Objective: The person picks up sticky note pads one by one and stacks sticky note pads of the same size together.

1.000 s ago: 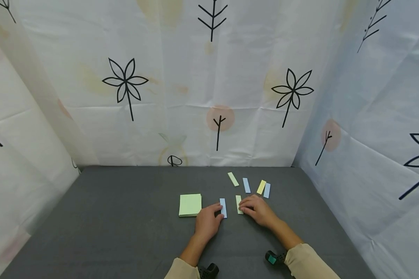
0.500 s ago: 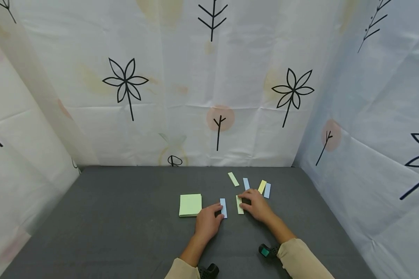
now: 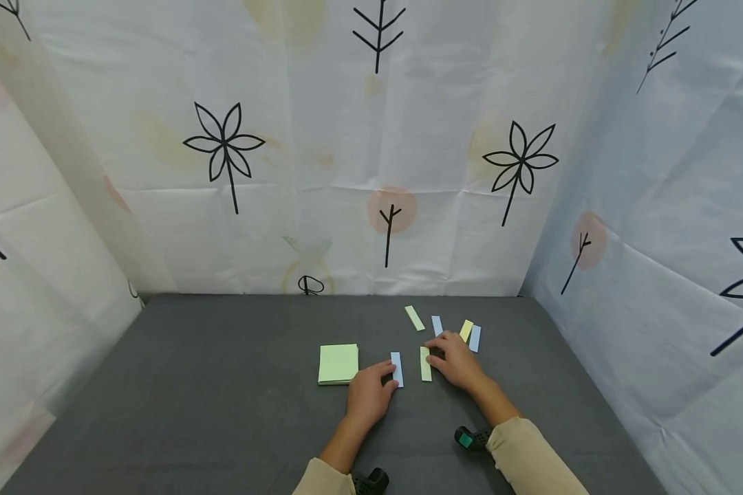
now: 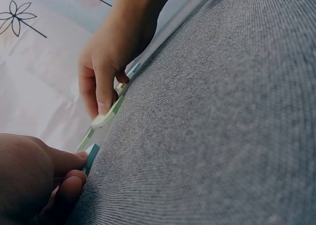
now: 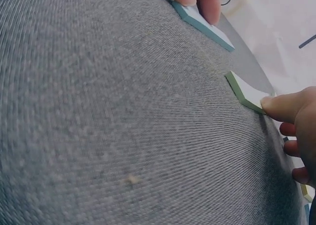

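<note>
My left hand (image 3: pixel 367 397) holds a narrow blue sticky note pad (image 3: pixel 397 371) at its left and near edges. In the right wrist view, fingertips rest along that blue pad's far part. To its right lies a narrow pale green sticky note pad (image 3: pixel 425 366), apart from the blue one and roughly parallel. My right hand (image 3: pixel 458 362) has thumb and forefinger at this green pad's right side and far end. The right wrist view shows the thumb pressing the pad's edge, the other fingers bent. A square pale green sticky note pad (image 3: pixel 338 364) lies left, partly behind my left hand.
Farther back on the grey tabletop (image 3: pixel 223 385) lie a green strip pad (image 3: pixel 414 318), a blue one (image 3: pixel 437 326) partly behind my right hand, and a yellow one (image 3: pixel 466 329) touching another blue one (image 3: pixel 475 339). A patterned white cloth (image 3: pixel 322 137) stands behind the table.
My right hand has shifted forward along the green strip pad, its forefinger now at the far end, covering part of the blue pad behind. My left hand stays put.
</note>
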Tool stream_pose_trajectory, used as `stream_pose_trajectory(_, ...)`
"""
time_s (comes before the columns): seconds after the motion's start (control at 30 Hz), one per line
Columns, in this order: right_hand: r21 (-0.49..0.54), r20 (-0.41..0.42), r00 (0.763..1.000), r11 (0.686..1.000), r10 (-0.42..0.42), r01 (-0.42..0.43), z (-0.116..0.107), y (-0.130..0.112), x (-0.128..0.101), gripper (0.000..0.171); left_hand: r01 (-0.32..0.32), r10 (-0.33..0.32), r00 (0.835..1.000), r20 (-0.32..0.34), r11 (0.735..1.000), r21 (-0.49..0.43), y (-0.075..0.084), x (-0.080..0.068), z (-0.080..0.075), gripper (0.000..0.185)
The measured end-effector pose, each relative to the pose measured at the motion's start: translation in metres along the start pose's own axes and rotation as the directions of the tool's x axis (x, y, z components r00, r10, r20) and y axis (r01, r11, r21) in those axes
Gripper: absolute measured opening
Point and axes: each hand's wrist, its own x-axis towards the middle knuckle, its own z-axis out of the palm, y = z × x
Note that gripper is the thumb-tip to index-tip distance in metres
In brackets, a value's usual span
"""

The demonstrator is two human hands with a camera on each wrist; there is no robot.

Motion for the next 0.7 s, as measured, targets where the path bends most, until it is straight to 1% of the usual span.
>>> stream_pose_trajectory(0.1,0.059,-0.024,0.999,0.997,0.046,-0.045,0.001,-0.002,-0.001,0.021,0.005,-0.005,1.000,-0.001,1.000,0.001,0.001,0.000,0.000,0.030)
stream_pose_trajectory(0.2,0.129,-0.029,0.995,0.987,0.100,-0.096,0.003,-0.004,0.000,0.022,0.010,-0.010,1.000,-0.002,1.000,0.005,0.001,0.000,0.000,0.030)
stream_pose_trajectory(0.3,0.213,-0.030,0.988,0.967,0.153,-0.143,0.005,-0.008,0.000,0.021,0.011,-0.011,1.000,0.000,1.000,0.008,0.001,0.000,0.000,0.030)
stream_pose_trajectory(0.43,0.300,-0.043,0.979,0.937,0.200,-0.178,0.005,-0.013,0.002,0.019,0.013,-0.013,1.000,0.002,1.000,0.005,0.001,0.000,0.000,0.030)
stream_pose_trajectory(0.53,0.364,-0.033,0.973,0.909,0.230,-0.203,0.004,-0.017,0.005,0.018,0.012,-0.012,1.000,0.000,1.000,-0.001,0.000,0.000,0.001,0.029)
stream_pose_trajectory(0.6,0.420,-0.004,0.968,0.878,0.253,-0.228,0.004,-0.018,0.006,0.017,0.008,-0.008,1.000,-0.003,1.000,-0.008,-0.001,-0.001,0.000,0.029)
stream_pose_trajectory(0.7,0.498,0.055,0.953,0.819,0.298,-0.285,0.004,-0.021,0.009,0.018,-0.003,0.003,1.000,-0.012,1.000,-0.022,-0.001,-0.001,0.000,0.029)
